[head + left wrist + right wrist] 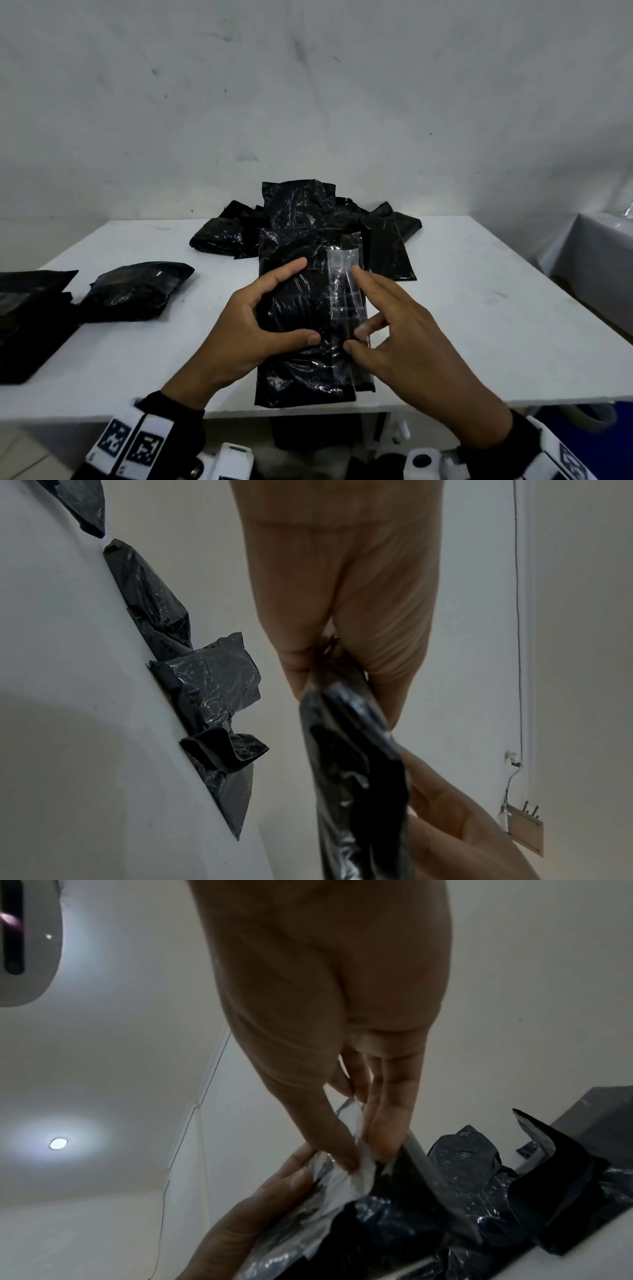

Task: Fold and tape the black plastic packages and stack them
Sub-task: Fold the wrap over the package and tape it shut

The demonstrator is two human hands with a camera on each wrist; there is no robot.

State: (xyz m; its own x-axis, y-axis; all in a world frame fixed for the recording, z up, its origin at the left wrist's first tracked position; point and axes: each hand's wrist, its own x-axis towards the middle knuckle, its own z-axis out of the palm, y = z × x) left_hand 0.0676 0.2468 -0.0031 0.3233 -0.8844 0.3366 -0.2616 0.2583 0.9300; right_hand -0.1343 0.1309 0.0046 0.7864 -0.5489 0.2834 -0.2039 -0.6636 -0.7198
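Package in both hands' fingers

The package held over the white table is glossy black, with a clear, shiny strip along it. Behind it the pile of bags is black, against a grey-white, smudged wall.

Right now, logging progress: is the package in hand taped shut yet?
Not yet. The left hand grips the package, while the right hand pinches the clear strip, partly lifted off.
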